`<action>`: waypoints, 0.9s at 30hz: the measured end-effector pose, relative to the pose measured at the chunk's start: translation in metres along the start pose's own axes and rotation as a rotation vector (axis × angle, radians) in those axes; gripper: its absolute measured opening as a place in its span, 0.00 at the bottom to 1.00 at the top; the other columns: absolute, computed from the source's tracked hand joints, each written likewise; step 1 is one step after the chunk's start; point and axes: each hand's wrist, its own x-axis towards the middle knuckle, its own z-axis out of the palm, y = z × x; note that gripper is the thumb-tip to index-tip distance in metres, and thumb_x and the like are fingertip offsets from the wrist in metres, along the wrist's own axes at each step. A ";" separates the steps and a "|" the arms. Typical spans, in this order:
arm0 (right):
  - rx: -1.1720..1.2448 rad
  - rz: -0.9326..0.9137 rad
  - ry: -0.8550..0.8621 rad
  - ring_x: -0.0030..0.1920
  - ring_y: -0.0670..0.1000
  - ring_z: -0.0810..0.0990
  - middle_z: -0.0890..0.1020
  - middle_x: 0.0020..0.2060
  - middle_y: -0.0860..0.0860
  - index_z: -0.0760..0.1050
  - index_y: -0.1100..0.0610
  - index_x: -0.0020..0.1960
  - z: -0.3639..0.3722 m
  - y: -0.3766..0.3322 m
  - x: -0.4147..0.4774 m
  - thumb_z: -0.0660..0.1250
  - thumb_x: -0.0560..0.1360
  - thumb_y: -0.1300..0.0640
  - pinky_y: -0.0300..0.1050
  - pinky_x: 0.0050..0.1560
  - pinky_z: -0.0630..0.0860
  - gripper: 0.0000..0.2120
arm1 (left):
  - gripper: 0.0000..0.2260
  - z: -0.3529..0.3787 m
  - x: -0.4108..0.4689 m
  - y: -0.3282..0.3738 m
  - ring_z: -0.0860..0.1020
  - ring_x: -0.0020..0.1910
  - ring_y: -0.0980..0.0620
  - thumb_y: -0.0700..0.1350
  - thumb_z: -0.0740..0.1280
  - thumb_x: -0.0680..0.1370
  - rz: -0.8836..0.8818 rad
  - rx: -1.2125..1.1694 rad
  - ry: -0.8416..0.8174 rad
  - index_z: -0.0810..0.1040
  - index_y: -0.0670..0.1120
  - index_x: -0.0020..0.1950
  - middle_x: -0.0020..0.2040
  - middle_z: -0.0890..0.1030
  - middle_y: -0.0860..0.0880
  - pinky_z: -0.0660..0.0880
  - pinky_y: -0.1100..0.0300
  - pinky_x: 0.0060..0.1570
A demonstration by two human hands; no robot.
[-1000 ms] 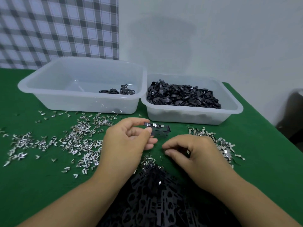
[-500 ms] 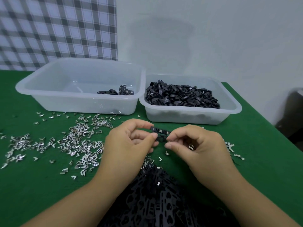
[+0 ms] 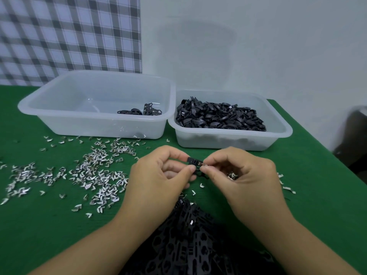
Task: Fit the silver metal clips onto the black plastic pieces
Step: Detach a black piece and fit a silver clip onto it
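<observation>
My left hand pinches a small black plastic piece between thumb and forefinger above the green table. Against the piece's right end, my right hand pinches a silver metal clip with its fingertips. Loose silver clips lie scattered over the cloth to the left, and a smaller heap shows under my right palm. A pile of flat black plastic pieces lies between my forearms at the near edge.
Two translucent tubs stand at the back: the left tub holds a few black pieces, the right tub is heaped with black loops. The green table's edge runs down the right side, before a wall.
My right hand rose from the clips on the table and met the black piece in my left hand. Both hands now press together at the piece's right end.
</observation>
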 end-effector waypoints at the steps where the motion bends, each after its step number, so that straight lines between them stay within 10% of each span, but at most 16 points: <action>1: -0.030 -0.026 0.005 0.31 0.47 0.77 0.80 0.30 0.45 0.81 0.53 0.37 0.000 -0.001 0.000 0.75 0.66 0.63 0.42 0.33 0.74 0.07 | 0.08 0.000 0.000 0.000 0.84 0.33 0.50 0.36 0.73 0.71 -0.001 -0.002 -0.002 0.79 0.49 0.41 0.32 0.85 0.49 0.82 0.55 0.39; 18: -0.055 -0.007 0.074 0.37 0.41 0.74 0.75 0.37 0.44 0.82 0.54 0.37 0.010 0.004 -0.001 0.76 0.65 0.65 0.27 0.38 0.68 0.07 | 0.11 0.000 -0.003 0.002 0.84 0.34 0.52 0.38 0.72 0.72 0.006 0.030 -0.024 0.78 0.54 0.41 0.33 0.85 0.50 0.82 0.48 0.42; 27: -0.196 -0.102 0.118 0.37 0.48 0.76 0.77 0.36 0.49 0.82 0.58 0.37 0.009 0.004 -0.001 0.75 0.65 0.66 0.30 0.38 0.68 0.05 | 0.07 0.000 -0.003 0.002 0.84 0.35 0.53 0.33 0.72 0.71 0.032 -0.048 -0.078 0.80 0.45 0.41 0.34 0.85 0.47 0.80 0.63 0.37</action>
